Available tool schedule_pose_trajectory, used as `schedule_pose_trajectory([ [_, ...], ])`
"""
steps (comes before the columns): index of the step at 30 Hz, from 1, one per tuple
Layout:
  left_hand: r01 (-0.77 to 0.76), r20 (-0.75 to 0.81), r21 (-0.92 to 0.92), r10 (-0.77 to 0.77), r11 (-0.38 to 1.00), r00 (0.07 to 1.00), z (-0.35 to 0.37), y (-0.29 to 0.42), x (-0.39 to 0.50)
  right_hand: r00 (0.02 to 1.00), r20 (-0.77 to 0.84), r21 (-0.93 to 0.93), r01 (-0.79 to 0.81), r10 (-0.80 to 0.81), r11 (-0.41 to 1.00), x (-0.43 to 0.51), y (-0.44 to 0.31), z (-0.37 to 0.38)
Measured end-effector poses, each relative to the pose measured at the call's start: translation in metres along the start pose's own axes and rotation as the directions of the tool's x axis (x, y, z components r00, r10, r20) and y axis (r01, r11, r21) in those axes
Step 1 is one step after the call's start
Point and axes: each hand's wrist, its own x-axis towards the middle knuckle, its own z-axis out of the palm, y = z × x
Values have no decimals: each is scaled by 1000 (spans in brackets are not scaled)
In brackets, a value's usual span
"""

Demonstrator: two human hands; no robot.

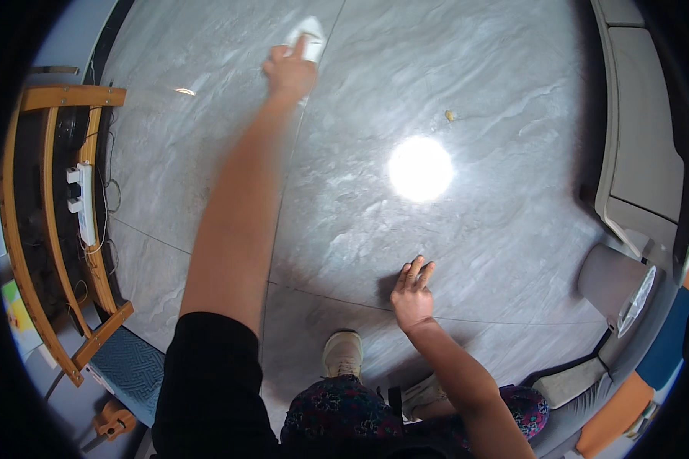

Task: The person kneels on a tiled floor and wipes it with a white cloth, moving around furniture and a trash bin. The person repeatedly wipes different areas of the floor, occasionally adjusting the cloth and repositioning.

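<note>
My left hand (291,72) reaches far out and presses a white wipe or tissue (313,49) against the grey marbled tile floor (344,229). The wipe lies beside a dark tile seam, partly under my fingers. My right hand (413,294) is planted on the floor in front of my body, fingers slightly apart and nothing in them. A small yellowish-brown scrap (449,115) lies on the tiles beyond a bright light reflection. Below, my shoe (343,353) rests between my arms.
A wooden frame (49,166) stands at left, with a white power strip (85,203) and loose cables along it. Near it is a blue textured mat (129,358). At right are a grey sofa (643,126) and a grey waste bin (611,284) with a liner.
</note>
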Motion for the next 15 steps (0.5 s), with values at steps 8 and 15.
schedule_pose_trajectory([
  [8, -109, 211, -640, 311, 760, 927, -51, 93, -90, 998, -55, 73, -20, 24, 997, -3, 4, 6],
  [15, 159, -119, -678, -321, 717, 939, -30, -126, -249, 998, -31, 120, -43, 47, 992, 0, -4, -2],
])
